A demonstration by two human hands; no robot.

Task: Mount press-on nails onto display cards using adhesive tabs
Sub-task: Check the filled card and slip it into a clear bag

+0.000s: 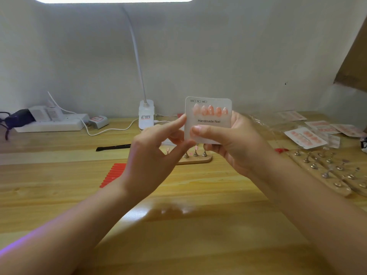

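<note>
My right hand (228, 143) holds up a white display card (208, 118) printed "Handmade Nail", thumb across its lower front. A row of several pink press-on nails (210, 111) sits along the card's top half. My left hand (155, 153) is at the card's left edge, its index finger touching the edge and the thumb under the lower corner. Behind the hands a small wooden stand (195, 157) carries pink nails on metal pegs.
Finished nail cards in clear sleeves (305, 136) lie at the right, with wooden peg stands (327, 171) in front of them. A red strip sheet (113, 174) and a black tool (113, 147) lie left of centre. A white lamp base (146, 114) and power strip (53, 124) stand at the back.
</note>
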